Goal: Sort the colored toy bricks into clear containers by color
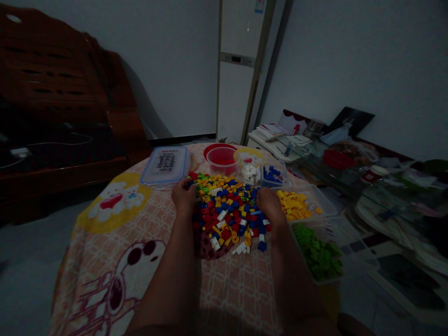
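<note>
A heap of small mixed bricks (227,210) in red, blue, yellow, green and white lies on the patterned cloth (115,242) in front of me. My left hand (184,196) rests at the heap's left edge, fingers curled down into the bricks. On the heap's right edge lies my right hand (269,203), its fingers bent among the pieces. What either hand holds, if anything, is hidden.
Sorting tubs ring the heap: red bowl (222,161), white-brick tub (250,172), blue-brick tub (275,175), yellow-brick tub (297,205), green-brick tub (320,254). A lidded clear box (165,165) sits back left. A cluttered glass table (367,186) stands at right.
</note>
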`<state>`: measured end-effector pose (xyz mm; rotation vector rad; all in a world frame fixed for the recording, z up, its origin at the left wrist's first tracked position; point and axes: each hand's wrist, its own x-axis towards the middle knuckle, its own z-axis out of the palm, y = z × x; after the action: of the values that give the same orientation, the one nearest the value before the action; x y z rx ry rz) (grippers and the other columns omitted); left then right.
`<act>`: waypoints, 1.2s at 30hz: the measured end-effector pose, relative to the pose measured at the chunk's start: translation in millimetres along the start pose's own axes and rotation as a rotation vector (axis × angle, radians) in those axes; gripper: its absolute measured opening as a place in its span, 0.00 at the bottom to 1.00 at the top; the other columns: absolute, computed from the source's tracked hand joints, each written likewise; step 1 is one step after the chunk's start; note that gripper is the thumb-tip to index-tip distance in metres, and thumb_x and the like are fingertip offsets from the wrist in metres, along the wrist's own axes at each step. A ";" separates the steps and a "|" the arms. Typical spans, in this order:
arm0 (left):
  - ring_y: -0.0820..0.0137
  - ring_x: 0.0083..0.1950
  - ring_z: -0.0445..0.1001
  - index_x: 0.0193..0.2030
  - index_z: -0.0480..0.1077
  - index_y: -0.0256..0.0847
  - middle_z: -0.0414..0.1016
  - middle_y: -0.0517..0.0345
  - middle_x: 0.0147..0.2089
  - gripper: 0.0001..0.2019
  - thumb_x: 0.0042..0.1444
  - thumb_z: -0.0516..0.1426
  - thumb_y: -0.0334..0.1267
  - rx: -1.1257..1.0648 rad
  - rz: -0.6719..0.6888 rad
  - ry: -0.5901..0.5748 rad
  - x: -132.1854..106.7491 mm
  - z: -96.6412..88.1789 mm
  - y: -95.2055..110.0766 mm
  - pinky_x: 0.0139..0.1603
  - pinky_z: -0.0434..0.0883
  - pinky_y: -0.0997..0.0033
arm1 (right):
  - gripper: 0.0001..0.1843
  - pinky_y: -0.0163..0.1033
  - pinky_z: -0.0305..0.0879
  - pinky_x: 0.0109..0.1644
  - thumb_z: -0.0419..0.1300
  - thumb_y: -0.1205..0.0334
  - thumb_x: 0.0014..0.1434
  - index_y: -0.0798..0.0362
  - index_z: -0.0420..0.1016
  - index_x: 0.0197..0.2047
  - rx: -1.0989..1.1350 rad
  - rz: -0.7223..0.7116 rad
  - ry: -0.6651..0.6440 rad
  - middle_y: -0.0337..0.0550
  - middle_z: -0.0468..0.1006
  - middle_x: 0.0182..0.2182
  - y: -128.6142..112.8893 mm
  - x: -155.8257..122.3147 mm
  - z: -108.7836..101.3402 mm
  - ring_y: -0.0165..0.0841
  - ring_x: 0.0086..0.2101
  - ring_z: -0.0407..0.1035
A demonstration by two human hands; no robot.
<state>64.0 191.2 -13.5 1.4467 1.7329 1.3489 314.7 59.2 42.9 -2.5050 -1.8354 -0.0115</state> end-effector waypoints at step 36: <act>0.66 0.37 0.74 0.47 0.80 0.39 0.77 0.57 0.35 0.19 0.46 0.60 0.38 -0.023 0.026 0.011 1.3 2.8 -3.5 0.48 0.72 0.64 | 0.15 0.39 0.70 0.46 0.56 0.63 0.55 0.55 0.84 0.39 0.755 0.199 0.471 0.48 0.84 0.34 12.6 25.4 12.7 0.38 0.37 0.77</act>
<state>64.4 193.6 -17.5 1.4564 1.7060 1.3882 334.2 80.0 30.6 -1.9162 -1.1159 0.0751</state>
